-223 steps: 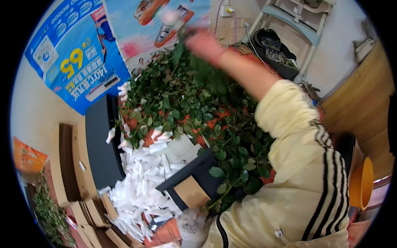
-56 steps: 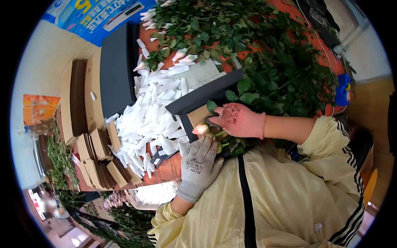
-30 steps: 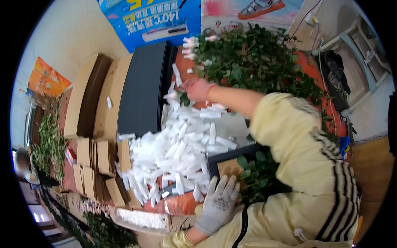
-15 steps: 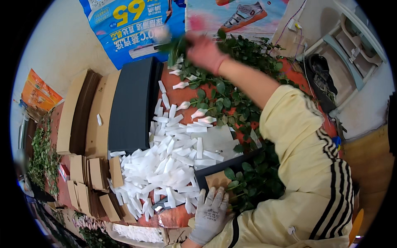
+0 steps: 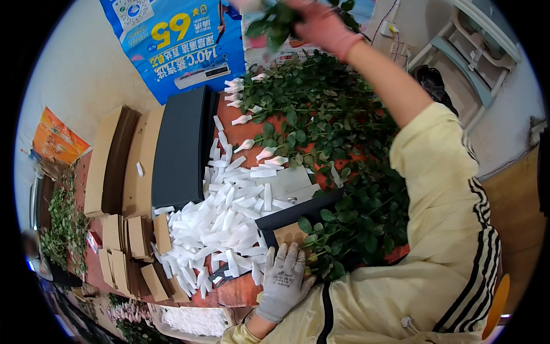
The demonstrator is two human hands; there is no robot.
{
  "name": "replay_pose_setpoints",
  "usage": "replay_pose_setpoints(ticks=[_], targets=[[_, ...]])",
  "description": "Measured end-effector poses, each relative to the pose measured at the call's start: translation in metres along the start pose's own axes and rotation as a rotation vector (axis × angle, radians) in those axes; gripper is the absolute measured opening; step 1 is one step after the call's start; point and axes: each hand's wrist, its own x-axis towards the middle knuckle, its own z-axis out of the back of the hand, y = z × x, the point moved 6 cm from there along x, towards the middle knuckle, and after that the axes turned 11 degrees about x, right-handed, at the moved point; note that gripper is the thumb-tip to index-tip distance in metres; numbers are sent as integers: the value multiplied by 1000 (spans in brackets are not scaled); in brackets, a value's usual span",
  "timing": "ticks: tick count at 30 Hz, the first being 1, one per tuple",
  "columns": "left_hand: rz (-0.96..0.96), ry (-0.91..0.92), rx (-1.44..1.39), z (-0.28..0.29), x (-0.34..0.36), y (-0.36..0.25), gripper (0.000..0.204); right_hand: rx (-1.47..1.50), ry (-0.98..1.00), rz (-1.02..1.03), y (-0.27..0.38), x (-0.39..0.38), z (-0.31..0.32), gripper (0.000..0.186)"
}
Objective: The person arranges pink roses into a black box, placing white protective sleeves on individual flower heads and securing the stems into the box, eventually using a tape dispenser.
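Observation:
My right hand [image 5: 327,28], in a pink glove, is raised at the top of the view, closed on a leafy rose [image 5: 276,26]; its pale head is blurred at the upper edge. Low in the middle, my left hand [image 5: 283,284], in a grey-white glove, lies flat with fingers stretched out. Its fingertips rest on a piece of brown cardboard [image 5: 290,233] on a black sheet [image 5: 301,209]. Leafy rose stems [image 5: 349,241] lie just right of these fingers. Below the raised arm, a pile of roses [image 5: 309,97] covers the table, several heads in white sleeves.
Loose white foam sleeves [image 5: 215,229] are heaped on the red table [image 5: 243,292]. Left of them stand a stack of black sheets [image 5: 180,149], brown cardboard sheets [image 5: 103,160] and small cardboard pieces [image 5: 137,238]. A folding chair [image 5: 470,63] leans at the right wall.
My right hand has moved up and to the right, carrying the rose with it. My left hand stays flat on the cardboard. The view has shifted slightly.

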Motion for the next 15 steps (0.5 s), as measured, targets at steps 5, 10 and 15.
replay_pose_setpoints(ticks=[5, 10, 15], targets=[[28, -18, -6, 0, -2, 0, 69, -291, 623, 62, 58, -118, -133, 32], [40, -25, -53, -1, -5, 1, 69, 72, 1159, -140, 104, -267, -237, 20], [10, 44, -14, -7, 0, -3, 67, -2, 1107, -367, 86, -291, -267, 20]])
